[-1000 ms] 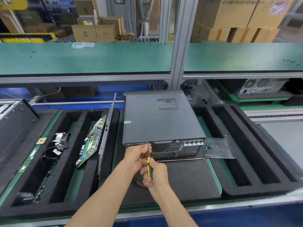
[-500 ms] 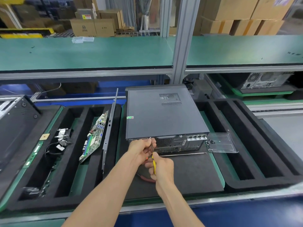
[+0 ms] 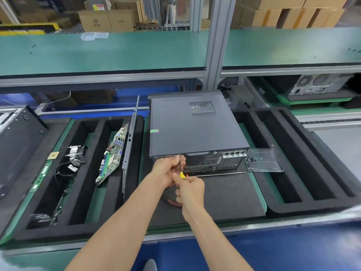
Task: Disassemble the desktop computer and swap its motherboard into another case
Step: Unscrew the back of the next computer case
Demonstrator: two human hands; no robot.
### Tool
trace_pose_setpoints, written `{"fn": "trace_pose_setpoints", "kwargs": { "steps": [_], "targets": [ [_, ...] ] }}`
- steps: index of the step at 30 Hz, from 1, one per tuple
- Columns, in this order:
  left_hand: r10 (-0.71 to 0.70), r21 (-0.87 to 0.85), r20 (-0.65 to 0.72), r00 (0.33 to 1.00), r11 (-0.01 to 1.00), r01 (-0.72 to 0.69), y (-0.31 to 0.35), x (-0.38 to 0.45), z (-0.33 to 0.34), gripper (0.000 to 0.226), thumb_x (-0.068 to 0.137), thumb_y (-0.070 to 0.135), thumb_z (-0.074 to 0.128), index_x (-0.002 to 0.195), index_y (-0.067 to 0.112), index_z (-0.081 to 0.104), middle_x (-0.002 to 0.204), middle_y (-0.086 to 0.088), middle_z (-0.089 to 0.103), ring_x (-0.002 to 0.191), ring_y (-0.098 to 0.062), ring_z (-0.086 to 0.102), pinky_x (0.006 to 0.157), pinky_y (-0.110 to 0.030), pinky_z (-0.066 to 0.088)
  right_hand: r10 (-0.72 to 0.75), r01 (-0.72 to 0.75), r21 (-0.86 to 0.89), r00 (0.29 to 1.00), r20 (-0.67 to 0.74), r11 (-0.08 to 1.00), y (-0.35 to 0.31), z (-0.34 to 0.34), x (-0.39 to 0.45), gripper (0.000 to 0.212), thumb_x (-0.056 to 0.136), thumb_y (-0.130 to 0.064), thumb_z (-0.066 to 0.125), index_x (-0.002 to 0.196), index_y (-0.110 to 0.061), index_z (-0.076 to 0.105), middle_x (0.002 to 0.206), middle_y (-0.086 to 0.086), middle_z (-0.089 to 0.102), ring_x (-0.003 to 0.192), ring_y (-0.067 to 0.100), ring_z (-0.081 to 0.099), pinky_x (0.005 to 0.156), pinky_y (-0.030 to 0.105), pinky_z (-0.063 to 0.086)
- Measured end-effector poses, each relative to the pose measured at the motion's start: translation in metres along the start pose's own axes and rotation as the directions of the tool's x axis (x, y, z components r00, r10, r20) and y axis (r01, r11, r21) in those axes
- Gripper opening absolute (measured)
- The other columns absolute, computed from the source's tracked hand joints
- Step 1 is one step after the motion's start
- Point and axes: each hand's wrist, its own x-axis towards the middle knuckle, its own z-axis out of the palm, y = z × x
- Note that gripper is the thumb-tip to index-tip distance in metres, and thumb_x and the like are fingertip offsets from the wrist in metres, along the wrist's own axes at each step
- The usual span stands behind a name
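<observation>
Screwdriver [image 3: 181, 169] gripped in right hand [image 3: 190, 189], left hand [image 3: 166, 170] fingers curled round shaft at case [image 3: 195, 126] rear, mid-surface near edge. Risk: tip slip, stripped or dropped screw.

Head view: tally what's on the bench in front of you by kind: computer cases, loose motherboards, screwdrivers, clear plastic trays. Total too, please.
Computer cases: 2, the closed grey case and a black one at the left edge.
Loose motherboards: 1, leaning in the foam tray.
Screwdrivers: 2, the yellow-handled one in both hands and a long one lying flat.
Clear plastic trays: 1.
Total: 6
</observation>
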Motion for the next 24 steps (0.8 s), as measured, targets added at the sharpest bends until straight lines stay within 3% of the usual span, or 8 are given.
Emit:
{"fn": "trace_pose_setpoints", "kwargs": {
  "steps": [3,6,10,12,17,20,22,24],
  "targets": [
    [0.012,-0.023,0.015,1.0,1.0,-0.012,-0.001,0.001,-0.0004,0.019,0.1,0.0,0.052,0.092,-0.001,0.069,0.077,-0.005,0.076,0.069,-0.013,0.069,0.059,-0.028,0.054,0.085,-0.085,0.017,0.996,-0.036,0.996,-0.0049,0.0017,0.0028,0.031,0.095,-0.031,0.065,0.092,0.0,0.069,0.061,0.005,0.065,0.042,0.011,0.045,0.038,0.021,0.033],
    [0.041,-0.029,0.039,0.998,0.999,-0.04,-0.0029,0.0023,-0.0015,0.02,0.101,-0.001,0.049,0.096,-0.002,0.068,0.08,-0.005,0.076,0.067,-0.012,0.07,0.063,-0.026,0.053,0.109,-0.108,0.019,0.993,-0.045,0.994,-0.0056,0.0009,0.0029,0.031,0.1,-0.025,0.053,0.093,0.0,0.069,0.063,0.009,0.07,0.042,0.011,0.047,0.039,0.022,0.033],
    [0.016,-0.03,0.052,0.999,0.999,-0.014,-0.0035,0.0047,-0.0045,0.025,0.101,-0.001,0.047,0.096,-0.004,0.071,0.087,-0.01,0.077,0.071,-0.016,0.071,0.064,-0.03,0.054,-0.023,0.021,-0.059,0.999,-0.036,0.998,-0.001,-0.0018,0.0004,0.023,0.089,-0.025,0.072,0.089,-0.002,0.069,0.057,0.0,0.064,0.044,0.01,0.049,0.041,0.022,0.039],
    [0.011,-0.043,0.053,0.999,0.999,-0.008,-0.0033,0.0049,-0.0041,0.023,0.1,-0.001,0.047,0.1,-0.005,0.07,0.088,-0.01,0.077,0.068,-0.015,0.072,0.061,-0.03,0.055,-0.021,0.018,-0.07,0.999,-0.046,0.997,-0.0033,-0.0008,-0.0004,0.026,0.087,-0.029,0.076,0.091,-0.005,0.068,0.056,-0.003,0.062,0.042,0.01,0.047,0.039,0.02,0.038],
    [0.062,-0.057,0.073,0.995,0.997,-0.058,-0.0057,0.0058,-0.0044,0.022,0.1,-0.003,0.046,0.102,-0.007,0.068,0.086,-0.011,0.076,0.066,-0.015,0.071,0.068,-0.029,0.054,0.039,-0.043,-0.054,0.996,-0.076,0.998,-0.0072,0.0006,-0.0005,0.036,0.102,-0.029,0.048,0.085,-0.004,0.069,0.058,0.004,0.068,0.041,0.011,0.049,0.04,0.022,0.038],
    [0.064,-0.06,0.078,0.995,0.996,-0.06,-0.006,0.0061,-0.0046,0.022,0.1,-0.004,0.046,0.102,-0.009,0.068,0.086,-0.012,0.075,0.066,-0.016,0.069,0.065,-0.029,0.054,-0.036,0.031,-0.078,0.997,-0.061,0.996,-0.0032,-0.0005,-0.0019,0.024,0.095,-0.027,0.064,0.087,-0.004,0.067,0.059,0.003,0.066,0.043,0.01,0.05,0.041,0.023,0.041],
    [0.056,-0.059,0.063,0.996,0.997,-0.052,-0.006,0.0065,-0.0045,0.022,0.099,-0.003,0.047,0.105,-0.009,0.068,0.088,-0.014,0.075,0.066,-0.017,0.07,0.061,-0.029,0.056,-0.046,0.042,-0.082,0.998,-0.05,0.996,-0.0046,-0.0009,-0.0026,0.024,0.088,-0.028,0.075,0.096,-0.009,0.063,0.071,0.008,0.068,0.048,0.012,0.051,0.04,0.022,0.041],
    [0.057,-0.075,0.067,0.996,0.996,-0.052,-0.0066,0.0063,-0.0046,0.023,0.1,-0.003,0.047,0.109,-0.009,0.066,0.09,-0.013,0.075,0.066,-0.017,0.07,0.06,-0.029,0.056,-0.011,0.007,-0.079,0.999,-0.053,0.997,-0.0061,-0.0016,-0.0011,0.024,0.092,-0.034,0.07,0.097,-0.012,0.063,0.074,0.009,0.068,0.05,0.012,0.051,0.039,0.021,0.04]
  ]
}}
